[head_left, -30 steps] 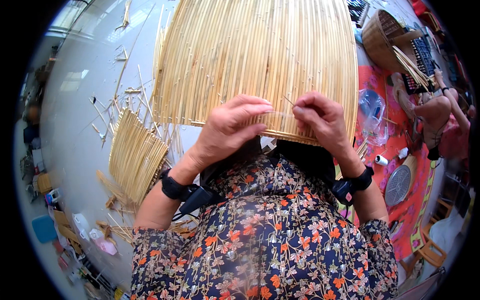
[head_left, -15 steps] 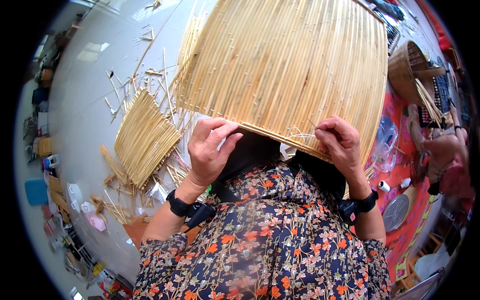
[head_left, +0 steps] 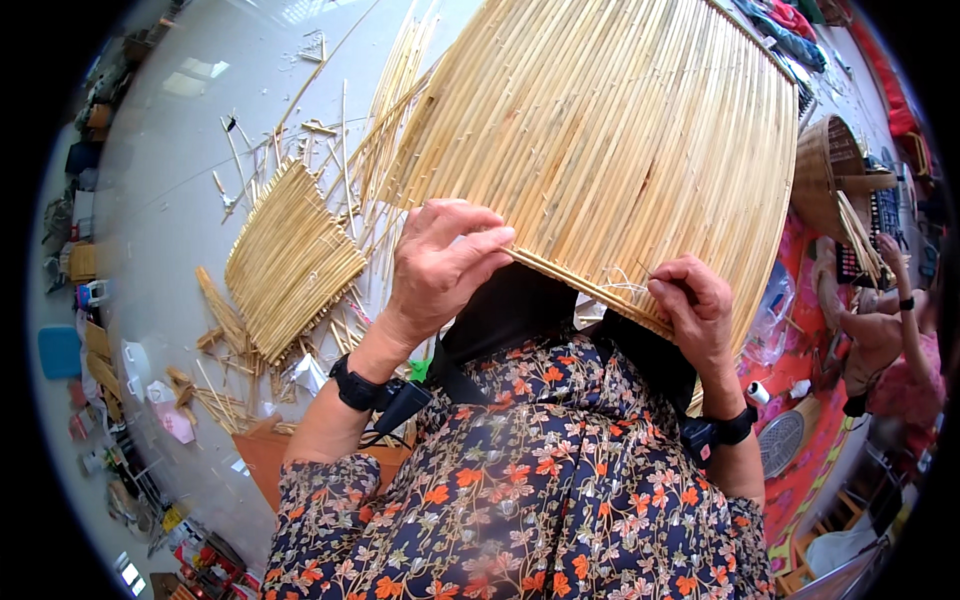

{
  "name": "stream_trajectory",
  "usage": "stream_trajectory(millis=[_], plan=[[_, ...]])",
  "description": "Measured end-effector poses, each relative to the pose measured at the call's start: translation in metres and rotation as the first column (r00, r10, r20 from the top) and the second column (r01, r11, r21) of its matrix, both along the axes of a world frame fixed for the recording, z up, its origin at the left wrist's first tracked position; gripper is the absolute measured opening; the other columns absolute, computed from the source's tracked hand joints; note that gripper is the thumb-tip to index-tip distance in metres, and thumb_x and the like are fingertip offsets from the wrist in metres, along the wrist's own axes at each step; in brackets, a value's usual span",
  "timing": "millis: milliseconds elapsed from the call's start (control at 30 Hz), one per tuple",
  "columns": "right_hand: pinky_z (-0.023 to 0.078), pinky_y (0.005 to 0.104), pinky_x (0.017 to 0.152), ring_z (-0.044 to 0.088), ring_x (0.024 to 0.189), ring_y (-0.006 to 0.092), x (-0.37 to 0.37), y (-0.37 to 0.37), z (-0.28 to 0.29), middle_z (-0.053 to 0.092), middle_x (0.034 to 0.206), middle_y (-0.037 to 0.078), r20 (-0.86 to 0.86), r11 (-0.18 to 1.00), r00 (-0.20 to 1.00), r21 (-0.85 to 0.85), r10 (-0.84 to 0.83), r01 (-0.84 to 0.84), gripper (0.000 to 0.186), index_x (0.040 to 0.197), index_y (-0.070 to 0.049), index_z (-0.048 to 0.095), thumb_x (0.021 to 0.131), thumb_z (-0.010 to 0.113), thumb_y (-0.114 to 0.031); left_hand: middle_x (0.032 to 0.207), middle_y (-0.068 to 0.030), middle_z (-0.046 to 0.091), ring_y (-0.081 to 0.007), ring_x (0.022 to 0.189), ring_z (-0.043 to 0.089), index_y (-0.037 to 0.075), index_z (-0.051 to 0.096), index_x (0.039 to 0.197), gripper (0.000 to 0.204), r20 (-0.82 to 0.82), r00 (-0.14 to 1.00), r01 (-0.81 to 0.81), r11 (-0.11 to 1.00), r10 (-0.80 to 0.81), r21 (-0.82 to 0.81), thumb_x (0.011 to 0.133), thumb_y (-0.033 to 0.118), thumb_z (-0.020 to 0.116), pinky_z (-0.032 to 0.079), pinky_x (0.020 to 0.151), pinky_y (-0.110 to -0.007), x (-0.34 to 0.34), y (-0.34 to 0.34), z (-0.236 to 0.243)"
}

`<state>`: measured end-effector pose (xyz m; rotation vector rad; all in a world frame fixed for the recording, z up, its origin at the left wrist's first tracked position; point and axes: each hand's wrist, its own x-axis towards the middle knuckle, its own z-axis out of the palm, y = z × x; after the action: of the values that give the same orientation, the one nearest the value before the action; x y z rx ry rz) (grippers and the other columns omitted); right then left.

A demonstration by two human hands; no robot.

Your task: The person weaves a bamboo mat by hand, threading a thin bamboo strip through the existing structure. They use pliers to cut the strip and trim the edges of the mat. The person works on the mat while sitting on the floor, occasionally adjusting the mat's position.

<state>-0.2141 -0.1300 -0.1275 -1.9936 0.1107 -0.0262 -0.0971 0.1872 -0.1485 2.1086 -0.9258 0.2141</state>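
Note:
A wide mat of pale, parallel bamboo sticks (head_left: pixel 610 120) lies across my lap, its near edge slanting down to the right with a doubled rim of sticks. My left hand (head_left: pixel 445 265) pinches that rim at its left part, fingertips together on it. My right hand (head_left: pixel 692 305) is closed in a pinch on a thin needle (head_left: pixel 643 268) at the right part of the edge. Loose loops of white thread (head_left: pixel 620 283) hang over the rim just left of my right fingers.
A smaller stick panel (head_left: pixel 292 262) lies on the pale floor at left among scattered strips (head_left: pixel 340 130). At right are a red floral sheet (head_left: pixel 800 360), a woven basket (head_left: pixel 823 158), a round grey perforated disc (head_left: pixel 783 442) and another person (head_left: pixel 885 340) sitting with a hand near some sticks.
The mat and my right hand appear lower and farther right in the view. My left hand moved left, then back rightward along the rim. Loose thread loops now show by my right fingers.

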Motion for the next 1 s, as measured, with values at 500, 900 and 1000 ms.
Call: stream_trajectory(millis=[500, 900, 1000], plan=[[0.047, 0.0243, 0.056, 0.059, 0.065, 0.0070, -0.010, -0.039, -0.003, 0.064, 0.080, 0.002, -0.013, 0.981, 0.992, 0.151, -0.123, 0.123, 0.006, 0.101, -0.001, 0.072, 0.098, 0.067, -0.003, 0.120, -0.0101, 0.070, -0.0165, 0.096, 0.071, -0.005, 0.055, 0.137, 0.056, -0.939, 0.339, -0.239, 0.962, -0.048, -0.135, 0.099, 0.031, 0.073, 0.058, 0.081, -0.028, 0.110, 0.005, -0.009], [0.059, 0.0419, 0.078, 0.071, 0.093, 0.0310, -0.037, -0.067, -0.023, 0.070, 0.107, 0.012, 0.530, 0.812, 0.722, -0.101, -0.446, 0.575, 0.017, 0.107, -0.007, 0.074, 0.091, 0.069, -0.009, 0.121, -0.0153, 0.069, -0.0235, 0.099, 0.073, -0.005, 0.050, 0.138, 0.055, -0.913, 0.401, -0.289, 0.935, -0.076, -0.205, 0.102, 0.030, 0.070, 0.064, 0.084, -0.037, 0.061, -0.042, 0.034], [0.058, 0.0429, 0.085, 0.070, 0.101, 0.0321, -0.074, -0.096, -0.016, 0.071, 0.112, 0.012, 0.629, 0.707, 0.605, -0.122, -0.488, 0.697, 0.026, 0.116, -0.004, 0.073, 0.090, 0.070, -0.006, 0.122, -0.0149, 0.069, -0.0237, 0.101, 0.072, -0.005, 0.050, 0.138, 0.055, -0.911, 0.406, -0.328, 0.920, -0.066, -0.213, 0.101, 0.030, 0.071, 0.063, 0.086, -0.038, 0.048, -0.030, 0.021]])
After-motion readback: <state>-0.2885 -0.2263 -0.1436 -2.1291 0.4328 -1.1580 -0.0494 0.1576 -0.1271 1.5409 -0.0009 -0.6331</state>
